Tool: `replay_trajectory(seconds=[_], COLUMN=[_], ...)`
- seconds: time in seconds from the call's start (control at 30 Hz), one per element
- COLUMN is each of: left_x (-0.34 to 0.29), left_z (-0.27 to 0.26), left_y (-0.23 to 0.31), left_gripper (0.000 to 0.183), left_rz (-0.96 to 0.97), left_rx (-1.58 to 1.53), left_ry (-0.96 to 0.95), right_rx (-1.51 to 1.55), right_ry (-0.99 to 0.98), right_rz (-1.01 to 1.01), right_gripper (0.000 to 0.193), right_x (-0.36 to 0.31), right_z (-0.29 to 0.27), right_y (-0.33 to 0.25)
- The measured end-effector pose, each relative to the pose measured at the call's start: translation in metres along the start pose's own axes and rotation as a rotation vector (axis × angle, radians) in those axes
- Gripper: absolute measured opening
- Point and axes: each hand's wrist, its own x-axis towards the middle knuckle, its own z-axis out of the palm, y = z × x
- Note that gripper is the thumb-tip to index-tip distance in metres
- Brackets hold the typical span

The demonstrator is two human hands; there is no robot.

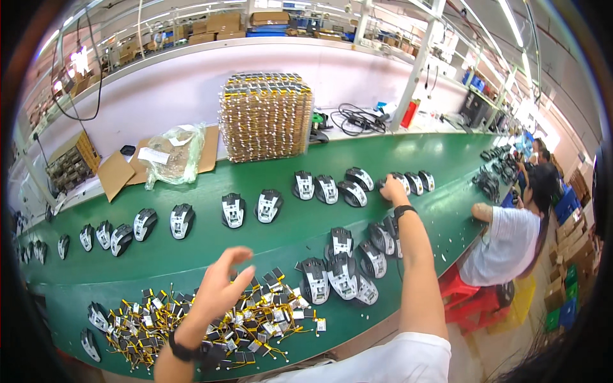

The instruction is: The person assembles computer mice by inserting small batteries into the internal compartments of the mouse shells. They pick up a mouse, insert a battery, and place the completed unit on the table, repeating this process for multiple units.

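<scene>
My left hand (227,284) is in the air over a heap of small battery packs (150,322) with yellow ends and thin wires. Its fingers are apart and nothing is in them. My right arm stretches far across the green bench, and my right hand (394,190) is closed around a grey-and-black computer mouse (382,183) in the far row, mostly covered by the fingers. More mice (351,193) stand just left of that hand, others (415,183) just right. Nearer me, a cluster of mice (343,276) lies between my arms, their undersides or open shells showing.
A tall stack of battery packs in trays (265,118) stands at the back. Beside it lie a clear plastic bag (175,156) and cardboard (116,175). Black cables (359,119) are coiled by the wall. At right a seated person (504,236) works along the bench.
</scene>
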Motion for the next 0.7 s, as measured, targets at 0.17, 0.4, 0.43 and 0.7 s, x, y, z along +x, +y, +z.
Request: replay_trajectory(seconds=[0.17,0.4,0.43,0.7], left_x=[0.146,0.244,0.248,0.318], left_z=[0.034,0.093,0.093,0.116], left_y=[-0.063,-0.115,-0.126,-0.077], left_gripper=[0.072,0.076,0.073,0.053], left_rz=[0.017,-0.114,-0.108,0.028], left_rx=[0.756,1.031,1.027,0.808], left_ry=[0.032,0.166,0.179,0.285], right_rx=[0.042,-0.013,-0.040,-0.071], right_ry=[0.070,-0.119,-0.121,-0.347], right_rz=[-0.244,-0.451,-0.414,-0.486], right_gripper=[0.058,0.072,0.073,0.076], right_x=[0.014,0.035,0.031,-0.009], right_z=[-0.015,0.010,0.012,-0.036], right_y=[-0.053,-0.076,-0.080,-0.112])
